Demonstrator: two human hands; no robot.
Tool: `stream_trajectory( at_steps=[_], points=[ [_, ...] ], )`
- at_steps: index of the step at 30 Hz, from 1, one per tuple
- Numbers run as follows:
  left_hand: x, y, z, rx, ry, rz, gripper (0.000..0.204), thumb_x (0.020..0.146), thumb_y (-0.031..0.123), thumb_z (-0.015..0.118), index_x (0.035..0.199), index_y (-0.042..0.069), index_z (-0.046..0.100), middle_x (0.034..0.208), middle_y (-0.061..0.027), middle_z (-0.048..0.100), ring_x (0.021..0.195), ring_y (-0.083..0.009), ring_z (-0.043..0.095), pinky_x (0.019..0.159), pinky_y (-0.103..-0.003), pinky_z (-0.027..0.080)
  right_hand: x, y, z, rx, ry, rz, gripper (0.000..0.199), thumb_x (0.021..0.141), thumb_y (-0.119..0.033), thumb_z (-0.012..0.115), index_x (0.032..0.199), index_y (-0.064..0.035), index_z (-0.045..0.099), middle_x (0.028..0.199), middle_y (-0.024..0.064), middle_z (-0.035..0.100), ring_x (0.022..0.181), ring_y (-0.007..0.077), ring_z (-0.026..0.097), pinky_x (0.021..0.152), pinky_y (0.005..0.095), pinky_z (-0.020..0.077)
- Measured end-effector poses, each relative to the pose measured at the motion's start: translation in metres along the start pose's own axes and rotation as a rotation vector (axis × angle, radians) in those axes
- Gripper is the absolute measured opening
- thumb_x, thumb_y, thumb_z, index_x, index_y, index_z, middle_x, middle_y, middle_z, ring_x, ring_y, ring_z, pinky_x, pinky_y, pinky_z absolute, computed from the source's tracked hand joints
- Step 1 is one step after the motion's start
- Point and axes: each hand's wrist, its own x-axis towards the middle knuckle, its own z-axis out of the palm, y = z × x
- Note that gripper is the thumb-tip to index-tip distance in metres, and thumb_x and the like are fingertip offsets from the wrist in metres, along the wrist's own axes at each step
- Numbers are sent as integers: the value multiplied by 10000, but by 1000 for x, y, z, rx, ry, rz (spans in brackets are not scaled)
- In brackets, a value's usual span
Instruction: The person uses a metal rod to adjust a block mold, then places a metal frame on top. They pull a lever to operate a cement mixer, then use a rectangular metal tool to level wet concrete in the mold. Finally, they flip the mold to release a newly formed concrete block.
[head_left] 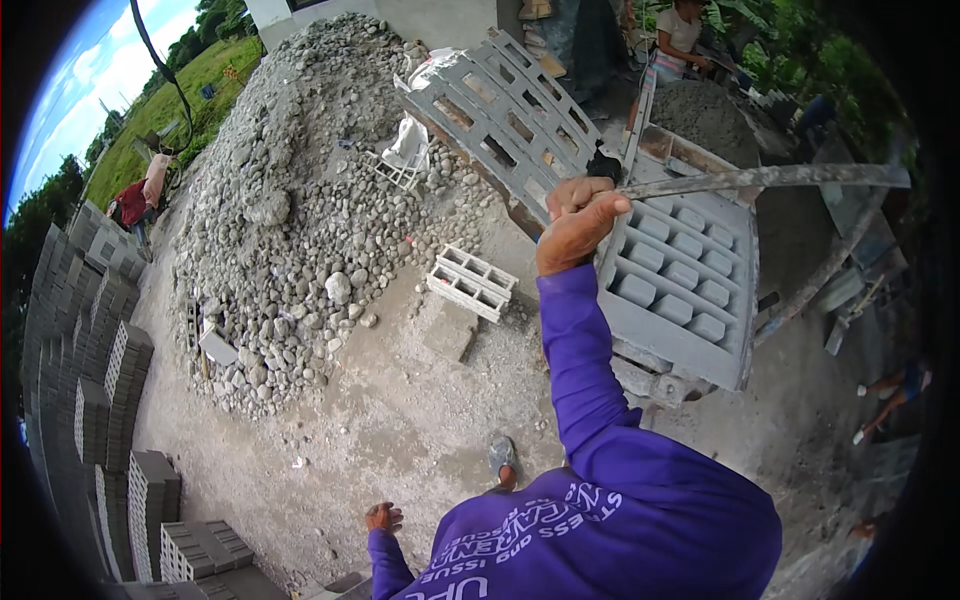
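My right hand (583,225), at the end of a raised purple sleeve, is closed round a long flat metal bar (770,182). The bar runs off to the right above a grey metal block mould (735,300), which has rows of raised rectangular plugs. A black lump (603,166) shows just beyond my fist; I cannot tell if it belongs to the bar. Beside the mould a slotted grey metal frame (500,105) leans at a slant. Low on the left, my left hand (383,517) hangs over the ground with loose fingers and nothing in it.
A big gravel heap (270,200) rises ahead to the left. Two-row hollow block (472,282) and flat slab (452,332) lie on the ground. Stacked grey blocks (125,370) line the left. Another person (682,40) is near a dark sand pile (700,115) at the far right.
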Motion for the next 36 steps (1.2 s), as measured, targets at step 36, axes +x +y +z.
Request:
stream_trajectory(
  at_steps=[36],
  points=[
    [35,1,29,225,-187,-50,379,898,343,554,1131,58,643,914,-121,713,747,-227,688,583,-342,520,-298,-3,-359,-871,260,1719,411,972,-454,556,776,-93,536,556,-6,385,414,130,332,393,339,263]
  ],
)
